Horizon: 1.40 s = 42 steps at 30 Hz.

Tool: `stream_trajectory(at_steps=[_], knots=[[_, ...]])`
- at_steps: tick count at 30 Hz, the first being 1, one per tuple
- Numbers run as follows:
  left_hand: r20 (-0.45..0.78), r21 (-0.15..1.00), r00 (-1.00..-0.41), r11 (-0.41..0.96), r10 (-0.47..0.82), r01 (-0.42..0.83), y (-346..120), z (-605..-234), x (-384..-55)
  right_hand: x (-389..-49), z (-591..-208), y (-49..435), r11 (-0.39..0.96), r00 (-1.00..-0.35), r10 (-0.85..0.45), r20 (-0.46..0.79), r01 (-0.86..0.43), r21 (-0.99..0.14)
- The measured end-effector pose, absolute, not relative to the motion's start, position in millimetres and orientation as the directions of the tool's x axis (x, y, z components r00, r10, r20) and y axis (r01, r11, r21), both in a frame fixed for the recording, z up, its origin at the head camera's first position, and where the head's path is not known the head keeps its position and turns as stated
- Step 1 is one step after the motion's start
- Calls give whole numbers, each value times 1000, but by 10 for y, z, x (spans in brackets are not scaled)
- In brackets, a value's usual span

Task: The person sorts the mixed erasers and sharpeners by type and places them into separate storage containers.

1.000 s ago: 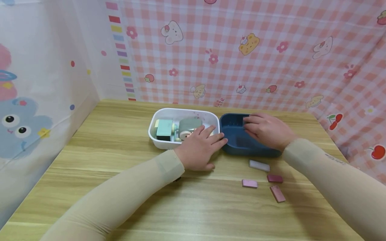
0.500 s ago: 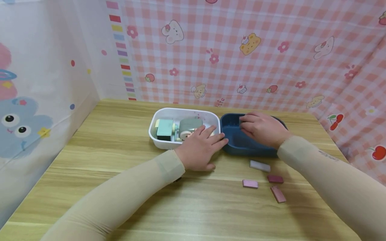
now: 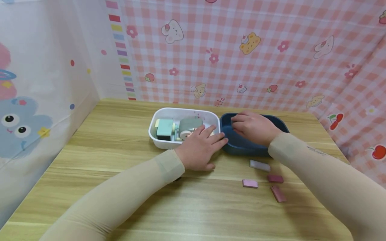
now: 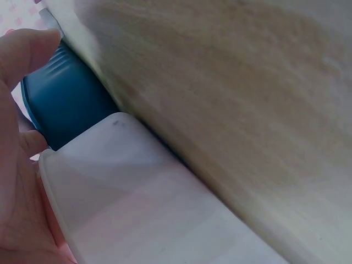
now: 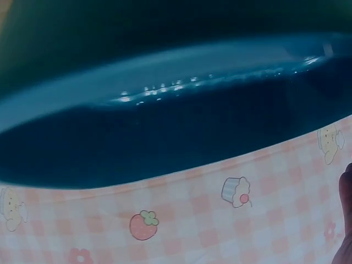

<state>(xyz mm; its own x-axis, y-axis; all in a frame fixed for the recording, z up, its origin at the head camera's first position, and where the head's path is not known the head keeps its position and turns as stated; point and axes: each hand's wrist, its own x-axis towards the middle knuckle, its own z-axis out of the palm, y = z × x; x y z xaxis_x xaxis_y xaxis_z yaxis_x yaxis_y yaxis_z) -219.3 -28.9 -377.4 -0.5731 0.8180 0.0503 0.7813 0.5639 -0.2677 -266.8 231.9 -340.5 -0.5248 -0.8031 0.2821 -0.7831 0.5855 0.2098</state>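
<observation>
My left hand (image 3: 197, 147) rests with spread fingers over the front right corner of a white plastic box (image 3: 164, 145); its fingertips reach towards a dark blue box (image 3: 241, 151) beside it. Inside the white box lie a mint-green block-shaped item (image 3: 165, 127) and a grey-green rounded item (image 3: 190, 124); the hand covers part of the contents. Over the left part of the blue box, my right hand (image 3: 254, 129) pinches a small greyish piece (image 3: 233, 122), mostly hidden by the fingers. The left wrist view shows the white box's outer wall (image 4: 143, 187) close up.
In front of the blue box lie a silvery block (image 3: 259, 165), a dark pink block (image 3: 275, 178), a light pink block (image 3: 250, 183) and a dusty pink block (image 3: 278, 194). A pink checked cloth (image 3: 229, 67) hangs behind the wooden table (image 3: 193, 211).
My right hand has slid leftwards over the blue box, with the small greyish piece at its fingertips. The left hand, both boxes and the loose blocks have stayed in place.
</observation>
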Motion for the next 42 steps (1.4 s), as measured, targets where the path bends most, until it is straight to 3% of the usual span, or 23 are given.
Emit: stream_trajectory(at_steps=[8,20,42], knots=[[46,-261,-574,564,818,783,-278,-3780,-2203,-2707,-3432,2272,547,-481,-829,287,-803,237],[45,-265,-572,562,819,783,-272,-3787,-2201,-2677,-3447,2257,597,-539,-795,278,-775,206],[49,-262,-579,570,814,779,-285,-3784,-2197,-2467,-3360,2399,609,-533,-781,326,-765,210]])
